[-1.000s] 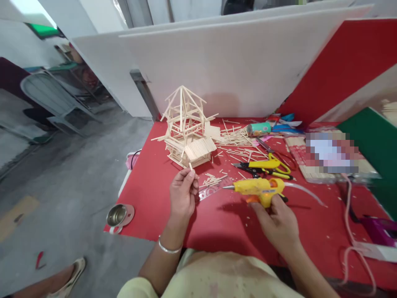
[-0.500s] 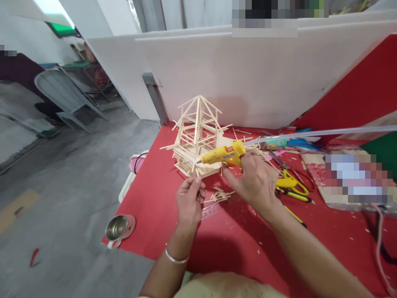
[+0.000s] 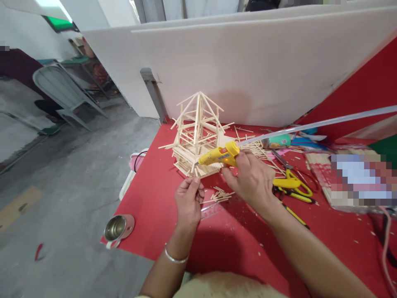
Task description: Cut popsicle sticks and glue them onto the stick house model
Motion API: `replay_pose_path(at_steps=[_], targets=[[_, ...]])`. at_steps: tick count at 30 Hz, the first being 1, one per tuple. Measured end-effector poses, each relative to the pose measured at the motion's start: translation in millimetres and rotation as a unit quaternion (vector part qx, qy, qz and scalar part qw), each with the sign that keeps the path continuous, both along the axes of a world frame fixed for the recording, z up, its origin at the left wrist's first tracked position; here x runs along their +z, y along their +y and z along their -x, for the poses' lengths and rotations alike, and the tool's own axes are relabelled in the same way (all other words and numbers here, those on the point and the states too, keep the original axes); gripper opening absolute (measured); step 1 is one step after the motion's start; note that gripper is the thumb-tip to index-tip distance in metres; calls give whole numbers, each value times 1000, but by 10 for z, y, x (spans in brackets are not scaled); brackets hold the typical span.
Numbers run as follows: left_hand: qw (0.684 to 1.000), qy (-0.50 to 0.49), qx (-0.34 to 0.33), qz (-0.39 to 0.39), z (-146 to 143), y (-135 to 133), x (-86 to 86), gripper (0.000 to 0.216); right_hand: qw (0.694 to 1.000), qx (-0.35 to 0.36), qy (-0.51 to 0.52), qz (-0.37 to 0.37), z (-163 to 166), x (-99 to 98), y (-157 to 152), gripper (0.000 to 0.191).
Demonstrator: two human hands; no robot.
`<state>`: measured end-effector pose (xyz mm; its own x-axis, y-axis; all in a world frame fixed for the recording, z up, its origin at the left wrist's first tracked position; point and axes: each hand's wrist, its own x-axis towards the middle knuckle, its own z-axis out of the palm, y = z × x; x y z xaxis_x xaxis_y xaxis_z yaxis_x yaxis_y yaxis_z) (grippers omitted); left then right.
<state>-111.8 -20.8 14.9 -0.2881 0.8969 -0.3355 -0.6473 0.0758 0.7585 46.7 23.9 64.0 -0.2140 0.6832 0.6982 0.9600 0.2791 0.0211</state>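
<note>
At frame centre the right hand clamps the glue gun, its tip by the half-clad stick house, while the left hand pinches what seems a short stick; loose sticks lie unused.

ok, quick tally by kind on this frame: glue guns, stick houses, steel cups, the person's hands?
yellow hot glue gun: 1
pale wooden stick house model: 1
round steel cup: 1
person's hands, left hand and right hand: 2
Total: 5
</note>
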Motion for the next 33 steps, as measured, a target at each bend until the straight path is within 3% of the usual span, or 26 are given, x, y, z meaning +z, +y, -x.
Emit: replay_pose_path(at_steps=[33], targets=[[1000, -8, 11, 6, -3, 25, 4, 29, 1000, 9, -11, -14, -57, 29, -76, 27]])
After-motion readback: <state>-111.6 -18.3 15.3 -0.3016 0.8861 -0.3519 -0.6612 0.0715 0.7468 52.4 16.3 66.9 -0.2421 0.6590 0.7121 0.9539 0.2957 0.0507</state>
